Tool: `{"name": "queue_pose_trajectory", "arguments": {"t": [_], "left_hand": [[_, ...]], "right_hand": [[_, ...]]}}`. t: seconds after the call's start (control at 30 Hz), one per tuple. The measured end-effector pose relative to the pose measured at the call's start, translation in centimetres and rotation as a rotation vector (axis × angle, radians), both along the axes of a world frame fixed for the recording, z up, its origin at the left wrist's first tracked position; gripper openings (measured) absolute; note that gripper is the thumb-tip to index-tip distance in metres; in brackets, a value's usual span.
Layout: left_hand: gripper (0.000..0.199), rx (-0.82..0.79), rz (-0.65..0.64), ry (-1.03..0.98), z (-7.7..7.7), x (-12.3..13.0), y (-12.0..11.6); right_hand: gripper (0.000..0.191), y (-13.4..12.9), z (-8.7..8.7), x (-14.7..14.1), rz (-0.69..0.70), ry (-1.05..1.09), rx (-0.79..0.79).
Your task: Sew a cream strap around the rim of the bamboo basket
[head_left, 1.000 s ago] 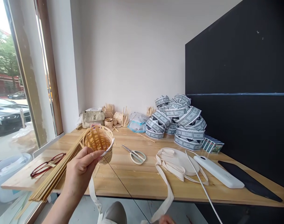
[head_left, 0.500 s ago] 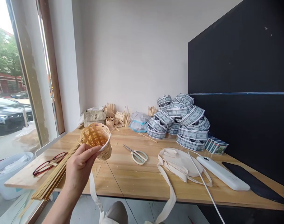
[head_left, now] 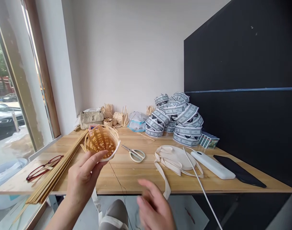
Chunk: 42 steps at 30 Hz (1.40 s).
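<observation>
My left hand (head_left: pixel 84 174) pinches the rim of a small woven bamboo basket (head_left: pixel 101 142) between thumb and fingers, its mouth tilted towards me. White binding (head_left: pixel 117 149) covers part of the rim on the right side. From the rim a thin dark thread (head_left: pixel 117 179) runs down past the table edge. Low in front of the table is my right hand (head_left: pixel 155 204), smeared by motion, its index finger and thumb pointing left; whether it holds anything is unclear. A cream fabric strip (head_left: pixel 95 198) hangs below the basket, and another part lies over my knee.
Scissors (head_left: pixel 135 155) lie mid-table. To the right are coiled cream tape (head_left: pixel 169 159), a white cable (head_left: pixel 201 182), a white power bank (head_left: pixel 213 164) and a dark flat slab (head_left: pixel 239 171). Bamboo strips (head_left: pixel 57 169) and red glasses (head_left: pixel 43 167) lie left. Patterned ribbon rolls (head_left: pixel 186 134) are piled behind.
My right hand has come into view at the bottom. The basket has tilted so more of its inside shows. The view has shifted slightly to the right.
</observation>
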<state>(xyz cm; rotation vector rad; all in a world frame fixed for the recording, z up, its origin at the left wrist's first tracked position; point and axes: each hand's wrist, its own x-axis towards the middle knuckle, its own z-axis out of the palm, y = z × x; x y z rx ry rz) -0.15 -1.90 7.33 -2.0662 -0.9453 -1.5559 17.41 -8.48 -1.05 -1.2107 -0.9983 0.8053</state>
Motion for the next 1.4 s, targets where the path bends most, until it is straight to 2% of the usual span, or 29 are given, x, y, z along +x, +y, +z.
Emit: {"name": "queue_pose_trajectory", "arguments": {"t": [0.03, 0.07, 0.1, 0.13, 0.2, 0.27, 0.43, 0.53, 0.6, 0.67, 0.77, 0.87, 1.0, 1.1, 1.2, 1.4], "left_hand": [[0.013, 0.010, 0.001, 0.013, 0.0, 0.1, -0.2], [0.013, 0.016, 0.001, 0.027, 0.0, 0.1, -0.4], [0.013, 0.018, 0.001, 0.039, -0.1, 0.1, -0.6], [0.012, 0.015, 0.002, 0.047, -0.2, 0.0, -0.7], [0.012, -0.003, -0.006, 0.048, -0.4, -0.2, -0.8], [0.011, -0.039, -0.037, 0.023, -0.5, -0.4, -0.8], [0.014, -0.174, -0.238, -0.104, -0.8, 0.0, -0.7], [0.014, -0.279, -0.312, -0.196, -0.9, 0.2, -0.4], [0.012, -0.347, -0.321, -0.248, -1.0, 0.1, -0.2], [0.009, -0.415, -0.343, -0.305, -1.1, -0.1, 0.0], [0.010, -0.538, -0.412, -0.419, -1.4, -0.3, 0.1], [0.011, -0.649, -0.498, -0.543, -1.7, 0.0, 0.1], [0.012, -0.763, -0.612, -0.666, -1.7, 0.6, -0.2], [0.012, -0.800, -0.669, -0.720, -1.7, 0.9, -0.4], [0.013, -0.813, -0.689, -0.735, -1.7, 1.0, -0.5], [0.013, -0.828, -0.714, -0.718, -1.9, 1.2, -0.5]], "right_hand": [[0.051, 1.1, 1.4, -1.1, 0.199, 0.177, -0.040], [0.055, 2.2, 2.7, -2.1, 0.312, 0.301, -0.051], [0.053, 2.9, 3.7, -3.1, 0.421, 0.368, -0.037], [0.043, 3.4, 4.4, -3.8, 0.501, 0.402, -0.003], [0.032, 3.5, 4.7, -4.6, 0.595, 0.378, 0.085], [0.042, 2.8, 3.9, -4.6, 0.614, 0.333, 0.158], [0.049, 1.0, 1.9, -3.7, 0.537, 0.301, 0.211], [0.048, 1.1, 1.9, -3.3, 0.532, 0.215, 0.210], [0.041, 1.4, 2.0, -2.6, 0.481, 0.051, 0.192], [0.027, 1.5, 2.2, -1.4, 0.328, -0.162, 0.183], [0.027, 1.0, 2.6, 0.3, 0.024, -0.375, 0.211], [0.016, 0.2, 4.0, 0.7, -0.144, -0.506, 0.366], [0.014, 0.2, 6.5, -0.5, -0.106, -0.735, 0.661], [0.018, 0.7, 7.4, -1.4, -0.123, -0.862, 0.689], [0.021, 1.0, 7.5, -1.8, -0.138, -0.908, 0.740], [0.035, 1.2, 6.7, -1.7, -0.054, -1.027, 0.792]]}}
